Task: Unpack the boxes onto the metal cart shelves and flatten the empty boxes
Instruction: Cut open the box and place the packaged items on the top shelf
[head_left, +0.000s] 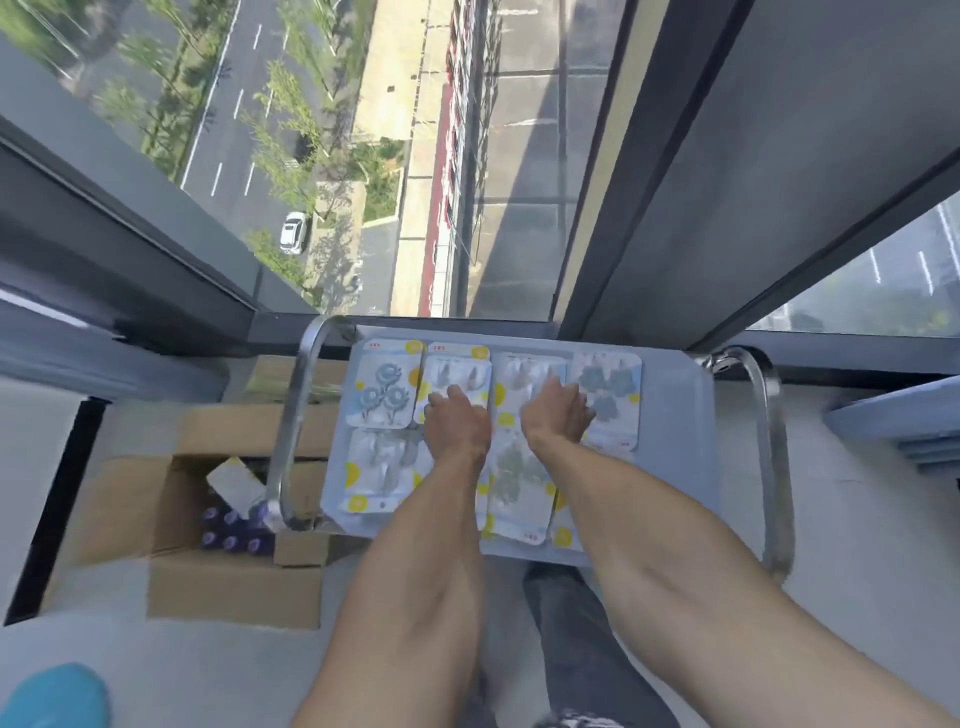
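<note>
A tall window (415, 156) looks down on a street, and the metal cart (675, 415) stands right against its lower frame, chrome handle loops at both ends. On the floor to the cart's left sits an open cardboard box (171, 525), flaps spread, with purple-capped items (234, 530) and a loose pack inside. The cart's top shelf carries blister packs (382, 382) of small hooks laid flat in two rows, edges touching or overlapping. The left hand (460, 415) lies palm down on a back-row pack, fingers out and relaxed, gripping nothing. The right hand (558, 413) rests likewise on the neighbouring packs, fingers spread flat.
</note>
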